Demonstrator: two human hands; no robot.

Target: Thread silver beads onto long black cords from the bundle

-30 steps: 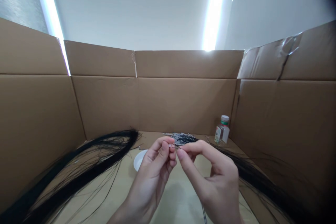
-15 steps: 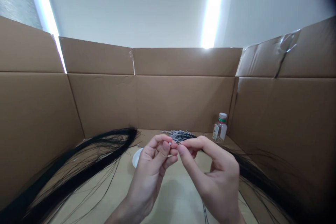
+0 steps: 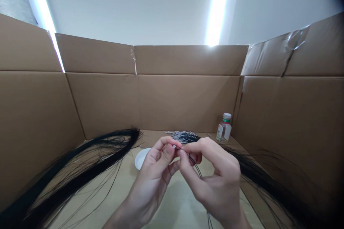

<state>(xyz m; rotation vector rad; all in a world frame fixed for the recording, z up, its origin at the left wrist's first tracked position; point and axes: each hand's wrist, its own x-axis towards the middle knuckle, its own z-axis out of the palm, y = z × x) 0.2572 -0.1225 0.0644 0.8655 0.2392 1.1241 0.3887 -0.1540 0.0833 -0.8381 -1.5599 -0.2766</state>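
My left hand [image 3: 157, 171] and my right hand [image 3: 212, 179] meet at the middle of the view, fingertips pinched together on a thin black strand [image 3: 194, 161]. The strand loops down under my right hand. A small pale bit shows between the fingertips; I cannot make out what it is. Just beyond the fingers lies a pile of small silvery pieces [image 3: 182, 136]. A white round dish [image 3: 140, 158] sits on the cardboard floor, left of my left hand.
Cardboard walls [image 3: 188, 100] close in the work area on three sides. A long bundle of black hair [image 3: 80, 164] lies at the left, another [image 3: 268, 182] at the right. A small clear bottle [image 3: 224, 128] with a white cap stands in the far right corner.
The view has tilted down slightly. My right hand's fingers have shifted a little to the left over my left fingertips, and a loop of black strand now shows under them.
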